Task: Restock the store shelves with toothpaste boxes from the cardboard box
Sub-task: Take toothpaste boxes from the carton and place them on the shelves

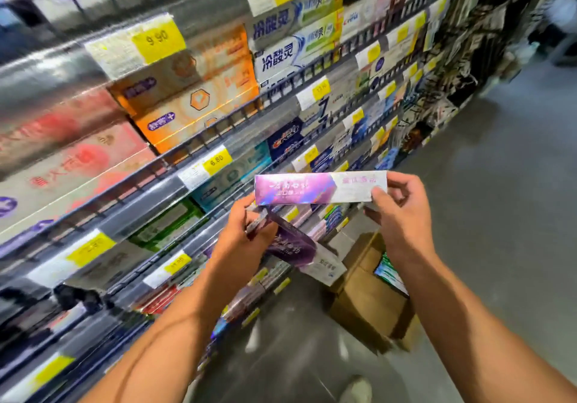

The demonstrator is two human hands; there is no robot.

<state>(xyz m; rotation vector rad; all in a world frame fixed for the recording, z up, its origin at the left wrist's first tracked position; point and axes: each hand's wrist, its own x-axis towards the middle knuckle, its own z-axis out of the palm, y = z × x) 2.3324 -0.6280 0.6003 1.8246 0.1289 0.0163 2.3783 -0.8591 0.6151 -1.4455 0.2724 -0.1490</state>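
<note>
Mid-restock, by the look of it: a purple-and-white toothpaste box (312, 188) is held level in the air, its right end pinched between the thumb and curled fingers (379, 196) of the right hand (398, 215). Its left end sits just above the fingers (249, 212) of the left hand (246, 237), and whether it is touched there cannot be told. Under those left fingers a second purple box (293, 246) is gripped, tilted down to the right, with perhaps another behind it, too blurred to count. Nothing held has been placed yet. The shelves (218, 136) beyond the left fingers are seen well filled, row on row of long flat cartons behind wire fronts and yellow price tags (157, 39). Below the right fingers, on the grey floor (499, 231), the cardboard box (365, 302) stands open, with green-and-white packs (388, 270) visible inside, so more stock is judged to be left. The cartons are slim, sharp-edged rectangles of glossy printed card, the held one with a foil-like sheen. The floor box is plain, matte brown board with soft flaps.
</note>
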